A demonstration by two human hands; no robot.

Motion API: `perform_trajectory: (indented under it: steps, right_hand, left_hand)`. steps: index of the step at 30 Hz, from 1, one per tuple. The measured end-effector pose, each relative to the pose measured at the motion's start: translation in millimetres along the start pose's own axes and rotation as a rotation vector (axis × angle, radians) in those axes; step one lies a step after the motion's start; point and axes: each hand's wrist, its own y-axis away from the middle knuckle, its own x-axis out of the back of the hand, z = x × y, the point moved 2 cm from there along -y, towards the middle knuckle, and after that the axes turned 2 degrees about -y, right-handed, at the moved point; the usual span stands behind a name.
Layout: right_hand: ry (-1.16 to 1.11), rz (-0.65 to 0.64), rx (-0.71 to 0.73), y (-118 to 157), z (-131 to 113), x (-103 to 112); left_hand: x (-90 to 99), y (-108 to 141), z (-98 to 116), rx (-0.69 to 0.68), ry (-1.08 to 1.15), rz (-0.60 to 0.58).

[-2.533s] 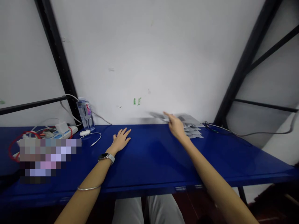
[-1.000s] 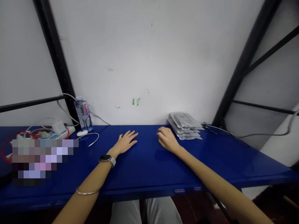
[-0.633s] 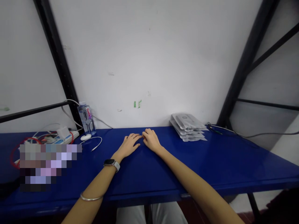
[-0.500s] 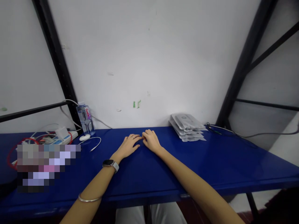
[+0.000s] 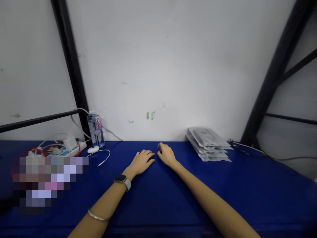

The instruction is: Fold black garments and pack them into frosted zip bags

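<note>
The left hand and the right hand rest open and empty on the blue bench. The stack of grey pouches lies near them, not touched, and nothing is picked up.

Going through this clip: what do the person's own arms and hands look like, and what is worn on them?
Both arms are bare, no sleeves in view. The left hand has a smartwatch with a dark face and pale strap at the wrist, and a thin silver bangle up the forearm. The right hand and arm wear nothing visible.
</note>
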Motion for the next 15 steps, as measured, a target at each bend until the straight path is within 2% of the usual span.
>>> perform_trajectory:
  steps: [3,6,10,15]
  right_hand:
    - [-0.112,0.026,-0.082,-20,12,-4]
    - [-0.238,0.082,-0.178,-46,17,-6]
    - [-0.448,0.161,-0.261,-89,10,-3]
    - [-0.608,0.167,-0.326,-141,-6,2]
  left_hand:
    - [-0.2,-19,0,0.079,-0.048,0.079]
    - [-3.5,-37,-1,0.13,-0.07,0.091]
    - [-6.2,-50,0,0.111,-0.069,0.048]
    - [-7.7,-53,3,0.072,-0.074,0.017]
